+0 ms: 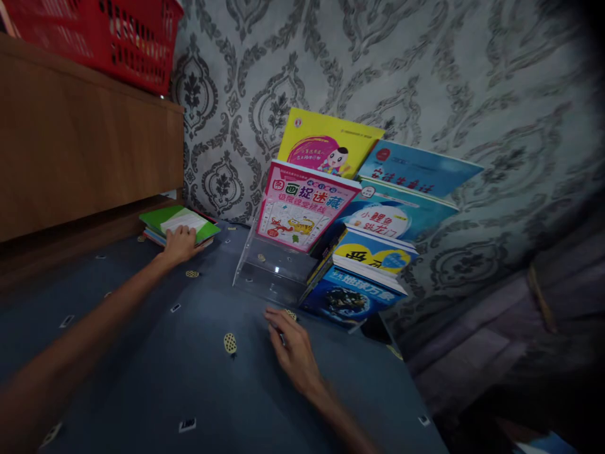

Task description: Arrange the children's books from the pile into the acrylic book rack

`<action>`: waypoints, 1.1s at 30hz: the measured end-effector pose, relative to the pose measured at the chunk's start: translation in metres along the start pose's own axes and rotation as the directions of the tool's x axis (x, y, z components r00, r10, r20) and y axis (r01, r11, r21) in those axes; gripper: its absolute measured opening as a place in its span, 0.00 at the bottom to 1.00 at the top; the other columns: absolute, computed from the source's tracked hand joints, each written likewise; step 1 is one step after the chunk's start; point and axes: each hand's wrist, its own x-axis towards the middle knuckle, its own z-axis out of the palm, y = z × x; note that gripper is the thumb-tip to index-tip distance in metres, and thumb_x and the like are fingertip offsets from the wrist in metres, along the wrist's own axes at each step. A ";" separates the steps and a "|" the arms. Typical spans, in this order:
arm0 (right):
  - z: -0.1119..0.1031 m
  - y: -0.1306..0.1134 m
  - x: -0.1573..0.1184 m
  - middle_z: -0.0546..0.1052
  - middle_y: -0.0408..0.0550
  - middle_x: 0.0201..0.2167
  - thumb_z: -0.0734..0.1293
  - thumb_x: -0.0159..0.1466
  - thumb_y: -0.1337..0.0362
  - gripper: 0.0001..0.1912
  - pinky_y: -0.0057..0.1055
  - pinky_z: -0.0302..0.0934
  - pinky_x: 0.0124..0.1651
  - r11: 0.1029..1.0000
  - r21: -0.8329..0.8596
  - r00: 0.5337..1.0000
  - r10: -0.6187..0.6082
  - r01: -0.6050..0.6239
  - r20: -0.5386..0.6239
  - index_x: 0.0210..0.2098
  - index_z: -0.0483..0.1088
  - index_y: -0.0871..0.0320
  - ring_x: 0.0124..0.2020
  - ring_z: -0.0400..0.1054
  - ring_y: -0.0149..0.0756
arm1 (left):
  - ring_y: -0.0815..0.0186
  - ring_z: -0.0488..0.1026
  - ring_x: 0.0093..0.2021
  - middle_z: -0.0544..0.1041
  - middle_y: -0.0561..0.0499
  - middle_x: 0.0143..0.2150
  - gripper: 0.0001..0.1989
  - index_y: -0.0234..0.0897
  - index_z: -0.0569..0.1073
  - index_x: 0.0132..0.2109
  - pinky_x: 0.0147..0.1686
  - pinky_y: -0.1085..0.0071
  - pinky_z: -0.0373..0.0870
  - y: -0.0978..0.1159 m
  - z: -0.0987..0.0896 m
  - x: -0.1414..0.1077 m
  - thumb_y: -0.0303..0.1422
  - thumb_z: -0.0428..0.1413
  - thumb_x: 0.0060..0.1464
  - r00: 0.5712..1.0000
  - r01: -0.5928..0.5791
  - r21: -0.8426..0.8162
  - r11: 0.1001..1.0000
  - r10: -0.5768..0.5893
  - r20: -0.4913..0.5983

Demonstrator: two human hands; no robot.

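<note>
My left hand (181,244) rests on top of a small stack of books at the far left, its fingers bent and slightly apart on the cover of a green and white book (203,232). The thumb is hidden. Over the table, just in front of a clear plastic book rack (269,290), my right hand (293,353) has its fingers stretched out and holds nothing. A pink picture book (307,208) leans in the rack's left column, before a yellow book (307,135). In the right column stand several books, with a blue earth book (350,299) at the front.
A wooden cabinet (89,139) stands at the left, with a red plastic basket (137,47) on it. Patterned wallpaper (274,94) rises behind the rack. The table's dark blue-grey cover (142,378) ends at the right near purplish fabric (496,334).
</note>
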 end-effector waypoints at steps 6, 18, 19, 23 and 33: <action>0.019 -0.001 -0.021 0.80 0.55 0.51 0.60 0.71 0.65 0.16 0.44 0.73 0.54 0.994 0.048 0.993 0.091 -0.095 0.071 0.50 0.77 0.53 0.52 0.77 0.45 | 0.43 0.65 0.63 0.71 0.27 0.60 0.20 0.27 0.68 0.59 0.60 0.40 0.57 -0.007 0.003 -0.012 0.31 0.45 0.64 0.999 -0.022 0.064 0.998 0.018 0.050; 0.024 0.000 -0.028 0.79 0.54 0.51 0.60 0.71 0.65 0.16 0.45 0.73 0.54 0.997 0.061 0.995 0.044 -0.049 0.085 0.49 0.78 0.52 0.51 0.77 0.44 | 0.40 0.69 0.61 0.69 0.20 0.62 0.27 0.19 0.65 0.65 0.53 0.50 0.69 0.004 -0.017 -0.093 0.19 0.41 0.60 0.993 -0.093 0.189 0.978 0.078 0.085; 0.024 0.000 -0.028 0.79 0.54 0.51 0.60 0.71 0.65 0.16 0.44 0.73 0.54 0.997 0.065 0.996 0.041 -0.046 0.085 0.49 0.78 0.52 0.51 0.77 0.44 | 0.40 0.70 0.61 0.69 0.20 0.62 0.27 0.19 0.65 0.65 0.52 0.51 0.70 0.009 -0.018 -0.105 0.19 0.42 0.60 0.992 -0.097 0.194 0.976 0.079 0.096; 0.023 -0.001 -0.026 0.80 0.54 0.51 0.59 0.72 0.63 0.16 0.45 0.72 0.55 0.994 0.087 0.996 0.053 -0.059 0.074 0.52 0.77 0.52 0.52 0.76 0.44 | 0.36 0.76 0.54 0.72 0.18 0.59 0.29 0.20 0.69 0.64 0.40 0.48 0.77 0.045 -0.015 -0.165 0.18 0.43 0.56 0.959 -0.181 0.209 0.961 0.126 0.254; 0.019 -0.007 -0.024 0.80 0.54 0.51 0.59 0.73 0.62 0.16 0.44 0.69 0.58 0.992 0.107 0.997 0.065 -0.069 0.039 0.54 0.74 0.54 0.54 0.74 0.43 | 0.45 0.78 0.50 0.78 0.34 0.55 0.29 0.43 0.74 0.62 0.36 0.51 0.79 0.134 -0.035 -0.258 0.25 0.50 0.53 0.744 -0.623 -0.090 0.777 0.625 0.238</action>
